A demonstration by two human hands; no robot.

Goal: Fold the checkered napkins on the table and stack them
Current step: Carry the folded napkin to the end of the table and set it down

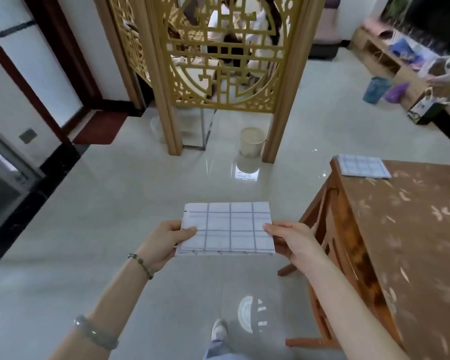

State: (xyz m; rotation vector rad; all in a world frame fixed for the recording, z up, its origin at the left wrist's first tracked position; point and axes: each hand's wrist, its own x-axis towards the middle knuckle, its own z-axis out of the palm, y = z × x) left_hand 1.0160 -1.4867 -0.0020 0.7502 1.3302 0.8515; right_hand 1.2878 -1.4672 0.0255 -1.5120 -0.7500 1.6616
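Dark red doormat [99, 128] – flat on the pale glossy tiled floor [115, 203], far left, at a dark-framed doorway.

Left hand [164, 242] – thumb laid on top of the napkin's left edge, fingers curled beneath it, pinching the cloth. A string of greenish beads [140, 265] circles the wrist; a pale translucent bangle [95, 333] sits further up the forearm.

White folded napkin with thin blue check lines [227, 229] – held flat and roughly level between both hands, in the air over the floor, left of the table and not touching it.

Gold lattice room screen [218, 53] – upright, beyond the napkin. A cream round waste bin [252, 141] stands at its foot.

Right hand [294, 242] – thumb on top of the napkin's right edge, fingers tucked under, gripping it.

Wooden table with brown speckled top [413, 242] – right of the hands.

Second folded blue-checked cloth [361, 166] – lies flat on the table's far left corner; one napkin or several, I cannot tell.

Low wooden cabinet [382, 58] – far right, against the wall, bags on and beside it.
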